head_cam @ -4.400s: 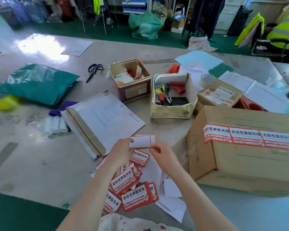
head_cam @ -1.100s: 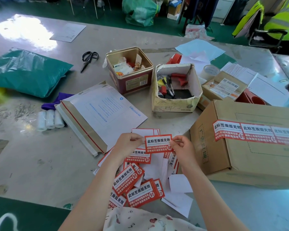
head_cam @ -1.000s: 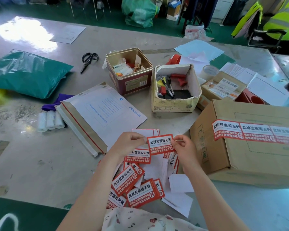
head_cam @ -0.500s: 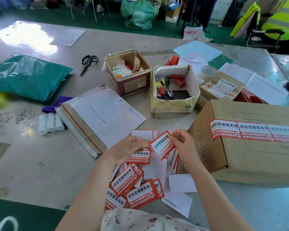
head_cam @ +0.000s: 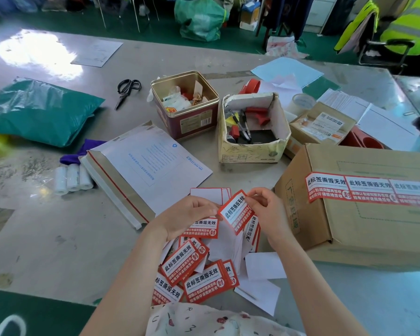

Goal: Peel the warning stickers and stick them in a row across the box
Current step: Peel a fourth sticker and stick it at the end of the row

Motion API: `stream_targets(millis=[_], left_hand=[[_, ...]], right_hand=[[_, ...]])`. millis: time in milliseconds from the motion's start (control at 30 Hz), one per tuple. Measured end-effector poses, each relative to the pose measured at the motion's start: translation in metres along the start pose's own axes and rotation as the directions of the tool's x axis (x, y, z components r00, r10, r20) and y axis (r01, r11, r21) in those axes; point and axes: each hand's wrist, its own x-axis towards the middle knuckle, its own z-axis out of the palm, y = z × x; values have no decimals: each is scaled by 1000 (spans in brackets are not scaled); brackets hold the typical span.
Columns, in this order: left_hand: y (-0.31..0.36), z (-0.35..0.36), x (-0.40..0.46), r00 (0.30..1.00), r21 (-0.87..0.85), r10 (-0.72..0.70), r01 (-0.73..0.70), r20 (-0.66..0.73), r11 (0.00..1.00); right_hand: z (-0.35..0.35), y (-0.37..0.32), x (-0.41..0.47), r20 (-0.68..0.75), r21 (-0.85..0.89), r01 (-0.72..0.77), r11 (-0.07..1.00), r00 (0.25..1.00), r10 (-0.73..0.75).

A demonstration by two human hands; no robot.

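Head view: sticker (head_cam: 235, 210) now tilted, left hand (head_cam: 189, 218) and right hand (head_cam: 264, 209) pinching its ends; peel starting, box (head_cam: 364, 229) next.

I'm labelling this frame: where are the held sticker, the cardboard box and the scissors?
held sticker (head_cam: 235, 212), head view, middle of its red face.
cardboard box (head_cam: 374, 229), head view, bare front face below its stickers.
scissors (head_cam: 127, 89), head view, near the pivot.

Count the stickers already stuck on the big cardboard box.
3, in a row across the cardboard box: left sticker, middle sticker, right sticker, cut off at the picture's edge; more may follow unseen.
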Motion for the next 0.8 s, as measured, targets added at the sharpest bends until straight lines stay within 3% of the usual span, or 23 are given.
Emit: stream_targets(millis=[300,500,800], left_hand=[[3,1,-1,994,-65,25,-32,-109,997],[5,2,1,967,-38,68,-80,-246,996],[10,5,2,929,63,167,-155,-331,986]], right_hand=[[4,-2,1,76,-157,-47,986,995,59],[12,-14,-3,187,-226,159,961,975,-118],[18,-19,-4,247,-202,215,956,955,-163]])
